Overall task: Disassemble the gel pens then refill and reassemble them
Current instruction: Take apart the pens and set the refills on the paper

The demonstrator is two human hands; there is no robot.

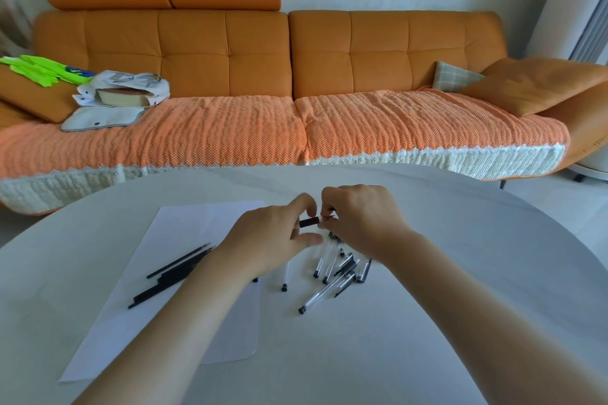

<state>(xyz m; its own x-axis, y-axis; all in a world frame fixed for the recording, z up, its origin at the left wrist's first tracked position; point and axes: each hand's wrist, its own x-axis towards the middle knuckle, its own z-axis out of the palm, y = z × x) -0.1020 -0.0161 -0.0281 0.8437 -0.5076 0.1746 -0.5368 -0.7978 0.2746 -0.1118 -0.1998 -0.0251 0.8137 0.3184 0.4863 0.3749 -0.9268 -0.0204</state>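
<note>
Both hands meet above the white table [460, 256] on one gel pen [310, 222], of which a black section shows between them. My left hand [276, 240] pinches that black part with thumb and forefinger. My right hand [358, 217] grips the pen's other end, which its fingers hide. Under the hands lies a loose heap of clear pen barrels and black caps [339, 268]. A bundle of black refills [174, 273] rests on a white paper sheet [184, 230] to the left.
An orange sofa [263, 52] with a textured orange cover stands behind the table. On its left end lie a book in a white pouch [121, 95] and green cloth [42, 71]. Cushions [526, 85] sit at its right end.
</note>
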